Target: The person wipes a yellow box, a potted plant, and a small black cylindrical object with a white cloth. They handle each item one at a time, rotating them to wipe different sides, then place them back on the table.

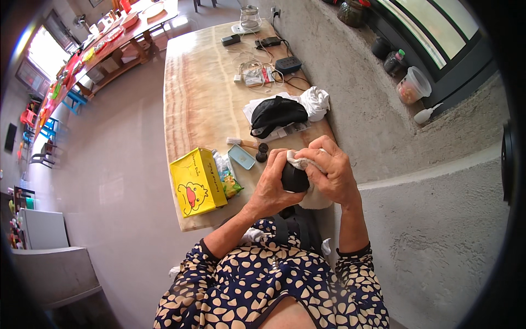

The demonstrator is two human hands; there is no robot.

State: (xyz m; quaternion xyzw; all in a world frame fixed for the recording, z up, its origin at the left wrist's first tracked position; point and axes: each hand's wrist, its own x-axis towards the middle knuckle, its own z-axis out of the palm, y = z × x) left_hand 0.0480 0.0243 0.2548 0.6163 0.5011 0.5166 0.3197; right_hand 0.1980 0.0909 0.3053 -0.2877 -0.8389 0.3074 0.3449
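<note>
At the table's near right edge, my left hand (269,186) is closed round a black, rounded object (295,181). Its exact kind is hidden by my fingers. Against its top, my right hand (332,170) presses a whitish cloth (302,161) with the fingers bunched. A pale piece of cloth (316,199) hangs below that hand. Just left of my hands lie a small black knob-shaped piece (262,152), a light blue rectangular dish (241,157) and a short brush-like item (239,142) with a wooden-coloured part.
A yellow box (196,183) with a duck picture stands at the near left of the table (203,93), beside a green-yellow packet (230,178). Further back lie a black cloth bag (279,115), white cloth (315,103), cables and a power strip (288,65). The wall borders the right side.
</note>
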